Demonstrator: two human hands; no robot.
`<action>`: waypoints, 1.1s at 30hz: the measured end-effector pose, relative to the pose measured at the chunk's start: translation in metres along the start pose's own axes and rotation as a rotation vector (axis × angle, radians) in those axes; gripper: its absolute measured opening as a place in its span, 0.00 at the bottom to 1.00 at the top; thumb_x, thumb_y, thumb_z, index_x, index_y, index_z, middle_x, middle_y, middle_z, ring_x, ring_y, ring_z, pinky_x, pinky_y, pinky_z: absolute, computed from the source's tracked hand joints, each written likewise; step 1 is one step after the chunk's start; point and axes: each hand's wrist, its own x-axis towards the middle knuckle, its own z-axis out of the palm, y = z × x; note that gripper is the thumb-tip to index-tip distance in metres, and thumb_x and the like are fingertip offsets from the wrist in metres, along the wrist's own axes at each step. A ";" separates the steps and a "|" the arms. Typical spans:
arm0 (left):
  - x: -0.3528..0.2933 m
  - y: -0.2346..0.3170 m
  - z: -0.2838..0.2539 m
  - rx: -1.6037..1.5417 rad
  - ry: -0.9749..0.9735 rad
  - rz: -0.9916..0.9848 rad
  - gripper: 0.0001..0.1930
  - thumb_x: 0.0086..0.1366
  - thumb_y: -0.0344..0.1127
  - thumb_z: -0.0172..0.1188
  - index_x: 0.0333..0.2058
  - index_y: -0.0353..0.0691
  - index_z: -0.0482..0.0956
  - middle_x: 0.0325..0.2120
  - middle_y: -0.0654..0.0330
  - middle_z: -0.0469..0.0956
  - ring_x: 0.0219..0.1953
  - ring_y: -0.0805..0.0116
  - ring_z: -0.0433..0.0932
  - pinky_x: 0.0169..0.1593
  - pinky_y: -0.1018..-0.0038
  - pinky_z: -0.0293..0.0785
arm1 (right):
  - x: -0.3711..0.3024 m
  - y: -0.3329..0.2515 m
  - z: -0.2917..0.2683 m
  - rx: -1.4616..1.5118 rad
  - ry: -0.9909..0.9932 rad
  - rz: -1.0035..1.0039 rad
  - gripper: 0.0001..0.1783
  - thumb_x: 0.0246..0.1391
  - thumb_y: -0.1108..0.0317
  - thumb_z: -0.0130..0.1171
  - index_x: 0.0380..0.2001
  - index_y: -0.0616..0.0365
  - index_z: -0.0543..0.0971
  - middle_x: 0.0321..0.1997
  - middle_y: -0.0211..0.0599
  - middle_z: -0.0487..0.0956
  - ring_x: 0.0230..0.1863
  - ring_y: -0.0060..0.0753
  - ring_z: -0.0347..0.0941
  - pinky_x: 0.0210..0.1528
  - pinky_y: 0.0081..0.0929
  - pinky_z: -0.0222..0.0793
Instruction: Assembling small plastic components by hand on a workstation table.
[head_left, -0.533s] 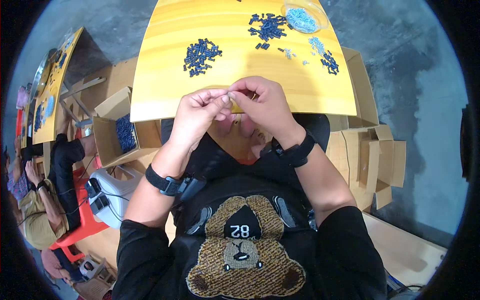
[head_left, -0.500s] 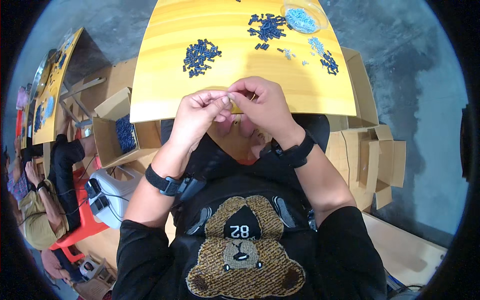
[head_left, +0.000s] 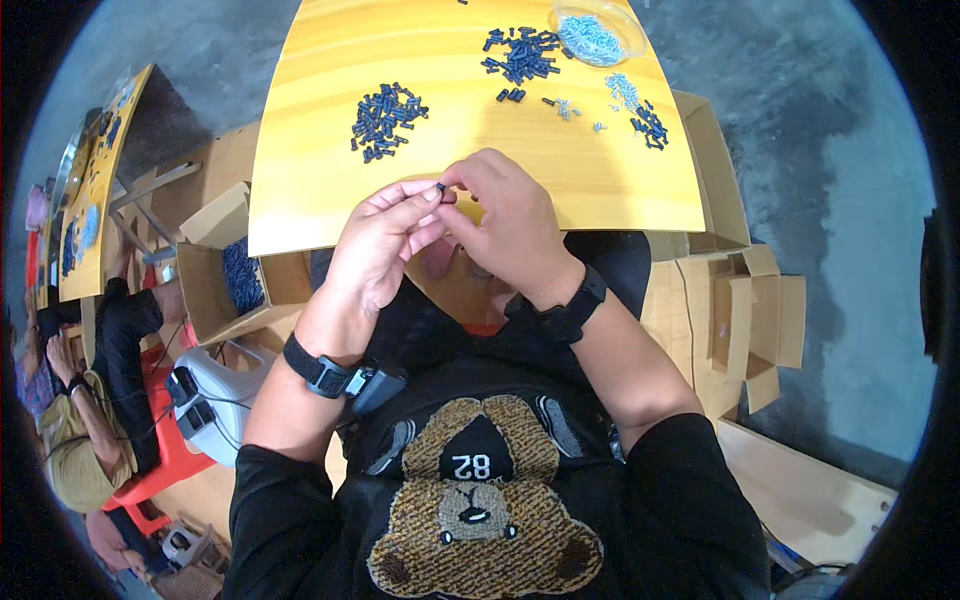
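Observation:
Just over the table's near edge, my left hand (head_left: 375, 235) pinches a small black cylindrical piece (head_left: 441, 188) between thumb and index finger. Close against it is my right hand (head_left: 515, 225), its index fingertip beside the piece. The right thumb and index finger are curved and stand a little apart. Farther up the yellow table (head_left: 300, 190) lies a pile of small black pieces (head_left: 388, 122), with a second black pile (head_left: 522, 55) to its right. A few small silvery pieces (head_left: 565, 108) lie loose near that second pile.
A clear round dish (head_left: 590, 40) of light blue pieces stands at the far right, near small pale pieces (head_left: 622, 90) and more black ones (head_left: 649, 127). An open carton (head_left: 225, 290) of dark pieces is left below the table; other cartons (head_left: 755, 320) stand right. Another person (head_left: 90, 440) sits left.
Both hands have shifted slightly left. My right thumb and index finger have parted from the left fingertips, and the black piece now shows in the left pinch.

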 end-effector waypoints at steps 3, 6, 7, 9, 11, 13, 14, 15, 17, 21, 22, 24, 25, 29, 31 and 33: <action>-0.001 -0.001 0.003 -0.030 0.005 0.008 0.09 0.64 0.32 0.54 0.40 0.36 0.77 0.33 0.62 0.79 0.33 0.77 0.77 0.37 0.84 0.73 | -0.001 0.002 0.001 -0.023 0.021 -0.022 0.10 0.42 0.67 0.60 0.29 0.57 0.74 0.29 0.39 0.72 0.34 0.43 0.72 0.32 0.35 0.68; -0.001 -0.001 -0.002 -0.073 -0.016 -0.003 0.09 0.63 0.33 0.56 0.39 0.37 0.77 0.34 0.61 0.79 0.34 0.76 0.78 0.41 0.80 0.75 | 0.000 0.003 0.000 -0.005 0.008 -0.022 0.10 0.41 0.67 0.60 0.28 0.57 0.74 0.29 0.39 0.72 0.33 0.44 0.72 0.32 0.35 0.69; 0.000 -0.001 -0.004 -0.087 -0.021 -0.011 0.09 0.63 0.33 0.56 0.39 0.37 0.77 0.33 0.61 0.79 0.34 0.75 0.78 0.40 0.79 0.75 | 0.000 0.002 0.000 0.002 0.002 -0.013 0.10 0.40 0.68 0.61 0.28 0.57 0.74 0.28 0.39 0.73 0.33 0.44 0.72 0.32 0.35 0.69; 0.000 -0.001 -0.004 -0.104 -0.024 -0.019 0.09 0.63 0.34 0.56 0.39 0.36 0.77 0.32 0.60 0.79 0.33 0.75 0.78 0.40 0.79 0.75 | 0.001 0.001 0.001 0.012 0.005 -0.019 0.10 0.40 0.68 0.61 0.28 0.57 0.74 0.28 0.39 0.73 0.33 0.44 0.72 0.32 0.35 0.69; 0.000 0.000 -0.002 -0.077 0.007 -0.012 0.08 0.64 0.34 0.54 0.38 0.37 0.77 0.29 0.64 0.78 0.28 0.79 0.76 0.35 0.83 0.75 | 0.001 0.001 0.001 0.017 0.009 -0.022 0.10 0.39 0.68 0.61 0.27 0.57 0.74 0.28 0.39 0.73 0.32 0.44 0.72 0.32 0.35 0.69; 0.001 -0.001 -0.004 -0.018 -0.024 0.015 0.07 0.63 0.33 0.55 0.37 0.37 0.78 0.28 0.64 0.79 0.28 0.79 0.76 0.34 0.84 0.74 | 0.001 0.000 0.002 0.011 -0.001 -0.026 0.09 0.40 0.69 0.60 0.27 0.57 0.74 0.28 0.40 0.72 0.32 0.44 0.72 0.32 0.36 0.69; 0.002 -0.002 -0.005 0.043 -0.057 0.042 0.07 0.63 0.33 0.56 0.36 0.37 0.78 0.28 0.65 0.79 0.28 0.80 0.75 0.33 0.85 0.73 | 0.001 -0.001 0.002 0.010 -0.002 -0.026 0.09 0.40 0.69 0.60 0.27 0.57 0.74 0.28 0.40 0.72 0.32 0.44 0.72 0.32 0.36 0.69; 0.001 0.000 -0.003 0.042 -0.062 0.039 0.07 0.63 0.33 0.56 0.36 0.37 0.78 0.28 0.65 0.79 0.28 0.80 0.75 0.33 0.85 0.73 | 0.001 0.000 0.001 -0.005 -0.002 -0.035 0.09 0.40 0.69 0.60 0.27 0.57 0.74 0.28 0.40 0.72 0.32 0.44 0.72 0.32 0.36 0.69; 0.000 0.004 0.002 0.140 -0.021 0.056 0.06 0.61 0.32 0.58 0.34 0.37 0.78 0.29 0.65 0.79 0.27 0.81 0.74 0.32 0.86 0.71 | 0.000 0.000 -0.001 -0.029 0.000 -0.040 0.08 0.41 0.69 0.59 0.27 0.57 0.74 0.28 0.40 0.72 0.32 0.44 0.71 0.32 0.36 0.69; 0.004 0.005 -0.006 0.275 -0.048 0.134 0.07 0.61 0.34 0.59 0.34 0.38 0.78 0.29 0.63 0.79 0.28 0.81 0.75 0.33 0.85 0.71 | 0.002 0.001 0.001 0.010 -0.006 -0.063 0.08 0.41 0.69 0.58 0.28 0.57 0.74 0.28 0.40 0.72 0.32 0.45 0.71 0.32 0.35 0.69; 0.006 0.006 -0.007 0.269 -0.058 0.132 0.07 0.61 0.34 0.59 0.34 0.38 0.78 0.29 0.63 0.79 0.28 0.81 0.75 0.33 0.85 0.71 | 0.002 0.003 0.000 0.039 0.000 -0.063 0.08 0.41 0.69 0.58 0.28 0.58 0.74 0.28 0.40 0.72 0.33 0.45 0.72 0.32 0.35 0.69; 0.012 0.006 -0.009 0.286 -0.040 0.226 0.06 0.62 0.34 0.58 0.35 0.39 0.78 0.29 0.63 0.79 0.29 0.79 0.75 0.35 0.82 0.71 | 0.001 0.008 -0.006 0.036 0.000 -0.026 0.08 0.42 0.69 0.58 0.29 0.58 0.75 0.29 0.41 0.73 0.33 0.44 0.72 0.33 0.34 0.70; 0.016 0.005 -0.009 0.277 -0.043 0.225 0.06 0.62 0.34 0.58 0.35 0.39 0.78 0.29 0.63 0.79 0.29 0.79 0.75 0.35 0.82 0.71 | 0.001 0.010 -0.009 0.043 0.002 0.007 0.08 0.42 0.69 0.58 0.29 0.59 0.76 0.30 0.41 0.74 0.33 0.44 0.72 0.34 0.33 0.70; 0.029 0.007 -0.010 0.281 0.008 0.355 0.07 0.63 0.34 0.56 0.37 0.38 0.76 0.33 0.62 0.79 0.31 0.76 0.76 0.36 0.80 0.72 | -0.002 0.040 -0.038 -0.070 0.054 0.170 0.09 0.45 0.68 0.59 0.30 0.62 0.77 0.30 0.43 0.76 0.30 0.40 0.74 0.32 0.29 0.71; 0.034 0.003 -0.015 0.271 0.005 0.362 0.07 0.63 0.33 0.56 0.37 0.37 0.76 0.33 0.61 0.79 0.31 0.76 0.76 0.37 0.80 0.72 | -0.004 0.066 -0.054 -0.126 0.127 0.220 0.08 0.44 0.69 0.60 0.28 0.62 0.77 0.27 0.43 0.76 0.26 0.37 0.73 0.28 0.28 0.70; 0.039 -0.002 -0.017 0.261 -0.004 0.365 0.07 0.63 0.32 0.56 0.38 0.37 0.76 0.33 0.61 0.79 0.31 0.76 0.75 0.37 0.80 0.72 | -0.003 0.092 -0.074 -0.209 0.121 0.237 0.07 0.44 0.70 0.60 0.27 0.62 0.78 0.25 0.42 0.76 0.24 0.35 0.73 0.28 0.27 0.69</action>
